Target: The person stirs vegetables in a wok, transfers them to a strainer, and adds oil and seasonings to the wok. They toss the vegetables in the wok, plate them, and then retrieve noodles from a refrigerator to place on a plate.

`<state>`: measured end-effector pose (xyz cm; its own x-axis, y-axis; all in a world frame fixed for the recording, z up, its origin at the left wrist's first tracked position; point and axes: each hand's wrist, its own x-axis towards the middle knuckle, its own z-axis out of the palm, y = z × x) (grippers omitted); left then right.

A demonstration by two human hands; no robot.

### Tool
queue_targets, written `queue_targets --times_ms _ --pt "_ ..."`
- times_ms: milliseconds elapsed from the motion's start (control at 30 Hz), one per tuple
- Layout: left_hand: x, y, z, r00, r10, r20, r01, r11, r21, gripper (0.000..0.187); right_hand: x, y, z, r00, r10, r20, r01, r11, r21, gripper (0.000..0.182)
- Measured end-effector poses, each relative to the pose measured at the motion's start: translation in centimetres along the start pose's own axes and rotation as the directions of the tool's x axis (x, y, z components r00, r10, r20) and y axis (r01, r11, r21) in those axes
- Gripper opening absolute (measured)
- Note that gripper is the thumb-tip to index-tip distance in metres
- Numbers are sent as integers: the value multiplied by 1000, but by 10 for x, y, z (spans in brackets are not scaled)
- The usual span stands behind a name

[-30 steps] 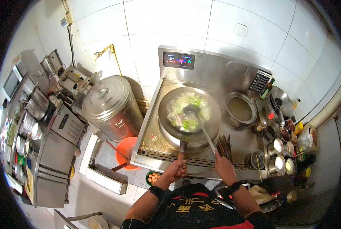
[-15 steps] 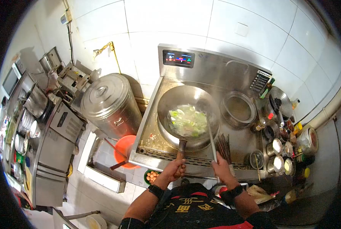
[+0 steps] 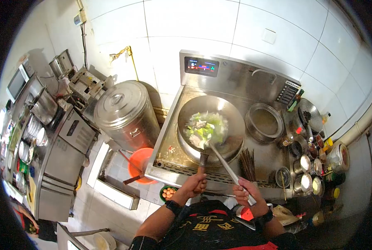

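My left hand (image 3: pixel 194 185) is wrapped round the wooden handle (image 3: pixel 202 163) of a wide metal wok (image 3: pixel 232 112) on the stove. Pale pieces and green vegetables (image 3: pixel 206 128) lie in the wok, with steam over them. In my right hand (image 3: pixel 249 194) is a long-handled metal wok ladle (image 3: pixel 227 163), slanting from lower right to upper left. Its head is among the food and mostly covered by it.
A metal pot (image 3: pixel 265 121) and a bamboo brush (image 3: pixel 247 164) are right of the wok. Seasoning containers (image 3: pixel 305 184) line the right side. Left stand a lidded stockpot (image 3: pixel 123 104), an orange bucket (image 3: pixel 138 166) and eggs (image 3: pixel 168 193). Another person's arm (image 3: pixel 27 217) shows at lower left.
My right hand has moved down and right, and the ladle has swung from near upright to a slant, pushing food leftward. My left hand keeps the handle. Another person's arm has appeared at lower left.
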<state>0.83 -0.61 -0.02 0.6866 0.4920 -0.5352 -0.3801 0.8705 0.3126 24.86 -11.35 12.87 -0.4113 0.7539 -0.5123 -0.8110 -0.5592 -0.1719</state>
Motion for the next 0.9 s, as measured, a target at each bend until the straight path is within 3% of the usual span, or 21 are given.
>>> queue_targets --times_ms 33,167,233,367,433,467,500,567,633,667,733,767,833,867,900 --pt "0 0 1 1000 7 -15 -7 1000 15 20 -2 -1 3 997 -63 -39 56 986 -155 11" --pt "-6 2 6 1000 1 -26 1 998 56 18 -1 -5 8 980 -162 -111 126 952 -279 9" --pt "-4 0 6 999 22 -32 -20 999 46 17 3 -6 0 945 -313 -94 217 816 -536 47" --pt "-8 5 10 999 -4 -50 6 998 57 17 4 -7 5 901 -419 -114 215 659 -721 57" --pt "-11 4 13 999 11 -41 -9 998 58 17 9 -7 -11 792 -603 -89 -8 137 -991 60" --pt "-12 4 14 999 29 -31 -27 998 64 17 13 -9 -29 794 -601 -89 -9 135 -991 60" --pt "-12 4 13 999 32 -32 -30 998 62 17 17 -11 -55 708 -685 172 -68 -309 -949 61" --pt "-9 5 11 999 17 -47 -16 999 31 17 18 -12 -62 633 -631 449 -171 -680 -713 62" --pt "-10 4 13 998 24 -56 -22 999 39 17 6 -5 -40 705 -648 288 -97 -490 -866 65" --pt "-10 3 13 998 30 -59 -27 998 52 17 2 -3 -29 706 -648 286 -96 -488 -867 65" --pt "-6 2 8 999 24 -40 -22 999 33 17 0 -2 -11 851 -514 -102 -57 103 -993 64" --pt "-4 1 5 1000 19 -20 -19 1000 13 17 9 0 -24 852 -514 -101 -56 103 -993 64" --pt "-7 1 9 999 25 -32 -24 1000 20 17 33 9 -55 818 -545 184 64 -232 -971 62" --pt "-7 2 11 999 33 -40 -32 999 23 17 37 13 -59 819 -542 190 68 -237 -969 62" --pt "-6 2 9 998 38 -41 -37 999 22 17 41 24 -52 856 -513 68 101 38 -994 61"
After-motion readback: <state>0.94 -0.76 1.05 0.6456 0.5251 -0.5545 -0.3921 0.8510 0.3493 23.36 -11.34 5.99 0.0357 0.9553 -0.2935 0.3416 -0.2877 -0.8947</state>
